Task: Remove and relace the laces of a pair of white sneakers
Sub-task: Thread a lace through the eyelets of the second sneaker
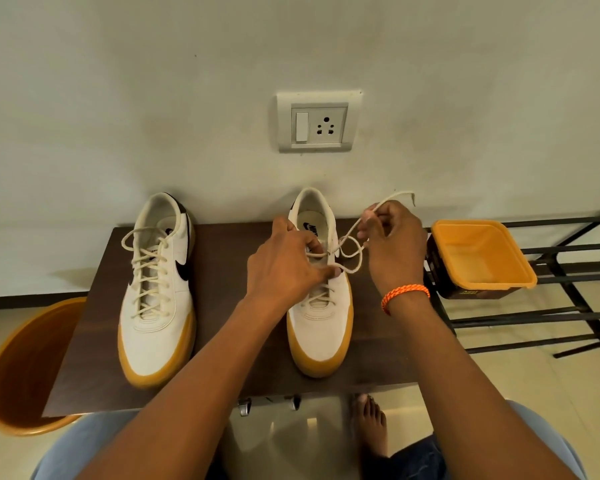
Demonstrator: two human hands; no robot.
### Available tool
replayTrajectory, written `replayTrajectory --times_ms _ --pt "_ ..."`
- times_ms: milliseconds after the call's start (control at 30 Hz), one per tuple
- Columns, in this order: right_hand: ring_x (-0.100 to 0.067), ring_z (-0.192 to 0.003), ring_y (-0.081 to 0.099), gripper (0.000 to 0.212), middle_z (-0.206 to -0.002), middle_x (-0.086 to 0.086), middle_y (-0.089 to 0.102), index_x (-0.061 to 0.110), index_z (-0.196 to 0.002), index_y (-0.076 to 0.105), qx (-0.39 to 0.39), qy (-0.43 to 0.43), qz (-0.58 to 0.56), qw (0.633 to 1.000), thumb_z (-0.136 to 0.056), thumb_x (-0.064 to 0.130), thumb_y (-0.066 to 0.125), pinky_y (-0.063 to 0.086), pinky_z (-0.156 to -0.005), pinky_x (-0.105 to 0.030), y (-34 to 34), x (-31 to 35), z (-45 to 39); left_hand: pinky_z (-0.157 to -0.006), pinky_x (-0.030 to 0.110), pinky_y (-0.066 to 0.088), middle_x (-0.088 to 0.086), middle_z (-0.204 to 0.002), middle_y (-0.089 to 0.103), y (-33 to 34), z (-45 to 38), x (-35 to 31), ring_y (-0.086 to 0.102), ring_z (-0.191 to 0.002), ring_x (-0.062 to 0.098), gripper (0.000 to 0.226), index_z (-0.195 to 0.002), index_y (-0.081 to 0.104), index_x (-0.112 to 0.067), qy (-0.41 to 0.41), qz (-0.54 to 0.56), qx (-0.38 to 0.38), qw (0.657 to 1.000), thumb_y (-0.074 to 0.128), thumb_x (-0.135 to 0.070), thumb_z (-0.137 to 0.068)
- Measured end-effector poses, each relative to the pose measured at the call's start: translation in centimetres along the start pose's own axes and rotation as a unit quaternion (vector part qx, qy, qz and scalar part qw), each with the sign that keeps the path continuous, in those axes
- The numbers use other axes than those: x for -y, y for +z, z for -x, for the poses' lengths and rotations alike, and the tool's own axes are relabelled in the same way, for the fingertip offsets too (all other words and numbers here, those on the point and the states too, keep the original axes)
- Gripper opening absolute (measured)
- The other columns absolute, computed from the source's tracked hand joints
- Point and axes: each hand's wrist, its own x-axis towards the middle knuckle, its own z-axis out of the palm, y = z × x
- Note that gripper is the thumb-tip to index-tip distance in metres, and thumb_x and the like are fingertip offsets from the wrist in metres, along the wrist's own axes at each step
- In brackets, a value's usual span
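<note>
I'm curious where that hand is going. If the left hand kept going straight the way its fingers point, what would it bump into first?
Probably the lace loop beside the right-hand sneaker, then the right hand holding it. The left hand points rightward, though depth is hard to judge.

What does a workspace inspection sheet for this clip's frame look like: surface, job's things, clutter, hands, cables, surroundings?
Surface: dark wooden table on castors, set against the wall.
Job's things: left sneaker fully laced, lace ends untied; right sneaker with its lace looped loose above the top eyelets.
Clutter: orange tub on the black metal rack to the right of the table.
Hands: left hand pinches the lace over the tongue; right hand, orange wristband on its wrist, holds the lace's free end raised.
Cables: nothing seen.
Surroundings: wall switch and socket; orange bin on the floor at left; a bare foot under the table.
</note>
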Motion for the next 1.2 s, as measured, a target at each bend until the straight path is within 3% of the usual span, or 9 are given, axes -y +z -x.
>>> replayTrajectory --times_ms 167,367,467,567,700,833,1033,1133,1200 --pt "-0.004 -0.073 0.07 0.003 -0.079 0.006 0.073 0.015 -0.088 0.077 0.147 0.035 0.026 0.988 -0.09 0.016 0.078 0.059 -0.067 -0.024 1.4 -0.7 1.4 -0.073 0.035 0.057 -0.009 -0.12 0.043 0.1 -0.1 0.0 0.063 -0.09 0.016 0.054 -0.108 0.07 -0.036 0.003 -0.006 -0.009 1.0 0.082 -0.074 -0.071" --pt "-0.009 -0.07 0.072 0.008 -0.078 0.002 0.074 0.015 -0.087 0.075 0.081 0.029 0.024 0.996 -0.095 0.013 0.073 0.064 -0.072 -0.034 0.5 -0.6 0.7 -0.073 0.035 0.058 -0.008 -0.122 0.043 0.0 0.0 0.0 0.062 -0.089 0.016 0.063 -0.112 0.069 -0.036 0.004 -0.025 -0.006 1.0 0.079 -0.08 -0.069" --pt "-0.008 -0.067 0.072 0.011 -0.075 0.002 0.073 0.014 -0.086 0.073 -0.006 0.021 -0.017 1.0 -0.097 0.014 0.071 0.065 -0.073 -0.038 -1.0 -0.5 -0.6 -0.074 0.036 0.059 -0.009 -0.12 0.044 -0.3 0.1 -0.2 0.063 -0.09 0.016 0.053 -0.097 0.063 -0.039 0.004 -0.022 0.002 1.0 0.08 -0.08 -0.067" --pt "-0.011 -0.068 0.073 0.01 -0.074 0.001 0.073 0.013 -0.089 0.073 -0.018 0.0 -0.051 0.999 -0.098 0.014 0.07 0.064 -0.073 -0.038 -1.0 -0.3 -0.6 -0.072 0.034 0.057 -0.009 -0.118 0.043 -0.4 0.2 -0.3 0.061 -0.088 0.015 0.051 -0.092 0.061 -0.04 0.003 -0.02 -0.001 1.0 0.081 -0.079 -0.067" --pt "-0.01 -0.072 0.073 0.007 -0.079 0.002 0.074 0.014 -0.094 0.075 0.057 0.005 -0.062 0.996 -0.098 0.015 0.069 0.061 -0.07 -0.03 -0.1 -0.2 -0.1 -0.072 0.033 0.058 -0.01 -0.117 0.042 -0.3 0.1 -0.1 0.061 -0.088 0.015 0.05 -0.094 0.061 -0.04 0.009 -0.013 0.005 1.0 0.082 -0.077 -0.068" --pt "-0.01 -0.086 0.067 0.01 -0.098 0.002 0.074 0.019 -0.105 0.072 0.135 0.053 0.094 0.985 -0.1 0.015 0.064 0.042 -0.064 -0.016 -0.4 -1.4 -0.4 -0.073 0.031 0.053 -0.011 -0.118 0.042 -0.6 -0.1 0.3 0.06 -0.088 0.012 0.04 -0.105 0.068 -0.04 0.035 0.004 0.019 0.999 0.078 -0.07 -0.08" --pt "-0.019 -0.088 0.062 0.017 -0.098 -0.001 0.066 0.023 -0.101 0.056 0.328 0.09 0.225 0.913 -0.09 0.021 0.069 0.052 -0.075 -0.035 -1.9 -0.2 -0.1 -0.078 0.037 0.052 -0.012 -0.106 0.052 -1.2 -0.7 0.7 0.06 -0.087 0.011 0.013 -0.103 0.065 -0.036 0.047 0.056 -0.053 0.996 0.053 -0.04 -0.107" --pt "-0.015 -0.074 0.062 0.011 -0.088 -0.006 0.078 0.014 -0.107 0.056 0.422 0.097 0.089 0.897 -0.096 0.012 0.059 0.047 -0.065 -0.028 -3.3 1.4 0.0 -0.068 0.035 0.051 -0.012 -0.077 0.065 -1.6 -0.5 0.3 0.062 -0.067 0.008 0.037 -0.074 0.063 -0.03 0.033 0.095 -0.063 0.993 0.054 -0.043 -0.107" --pt "-0.016 -0.068 0.058 0.018 -0.088 -0.014 0.079 0.01 -0.114 0.06 0.465 0.109 -0.043 0.878 -0.098 0.005 0.055 0.044 -0.061 -0.028 -4.3 2.0 0.1 -0.071 0.039 0.059 -0.005 -0.067 0.073 -2.0 0.0 -0.2 0.07 -0.062 0.012 0.051 -0.07 0.072 -0.023 0.022 0.187 -0.008 0.982 0.05 -0.046 -0.11"
